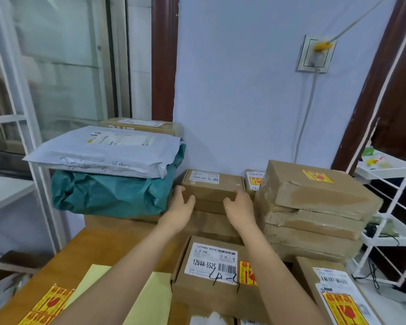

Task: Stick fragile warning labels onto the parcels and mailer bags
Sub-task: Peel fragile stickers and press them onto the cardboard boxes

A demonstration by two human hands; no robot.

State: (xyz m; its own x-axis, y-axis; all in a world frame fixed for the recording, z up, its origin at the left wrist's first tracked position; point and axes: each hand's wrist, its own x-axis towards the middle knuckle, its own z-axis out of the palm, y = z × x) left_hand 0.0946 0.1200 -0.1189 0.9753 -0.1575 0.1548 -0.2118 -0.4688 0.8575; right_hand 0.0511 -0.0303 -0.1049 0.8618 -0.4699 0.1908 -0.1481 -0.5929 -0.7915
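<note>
Head view. Both arms reach forward to a small cardboard box (212,186) standing against the wall on top of other cartons. The left hand (179,211) grips its left end, fingers curled round the corner; the right hand (239,207) grips its right end in the same way, so the box lies between the two palms. Its white product sticker (205,177) faces up. A nearer box (211,275) bears a yellow fragile label (247,273). A label sheet (46,306) lies at lower left on the wooden table (96,245).
</note>
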